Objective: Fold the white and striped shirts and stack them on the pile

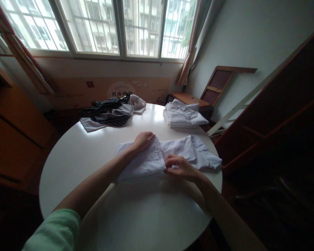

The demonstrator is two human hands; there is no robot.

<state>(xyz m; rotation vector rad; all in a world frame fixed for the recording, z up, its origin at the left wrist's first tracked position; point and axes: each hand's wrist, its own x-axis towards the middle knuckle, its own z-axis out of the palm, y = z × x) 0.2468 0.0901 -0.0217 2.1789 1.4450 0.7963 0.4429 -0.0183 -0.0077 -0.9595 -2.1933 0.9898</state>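
white cotton garment (pixel 188 150) lies part-folded, centre-right on round white table (pixel 136 216). left hand (pixel 143 140) presses the far fold edge, fingers together; right hand (pixel 178 166) pinches the near edge. best keep the crease taut, edges aligned. folded white stack (pixel 183 118) sits far right.

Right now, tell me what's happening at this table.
A person is folding a white garment on a round white table. The left hand presses on the fold at its far edge, while the right hand pinches the near edge. A stack of folded white clothes sits at the far right, and a loose pile of dark striped clothes lies at the far left, near the window.
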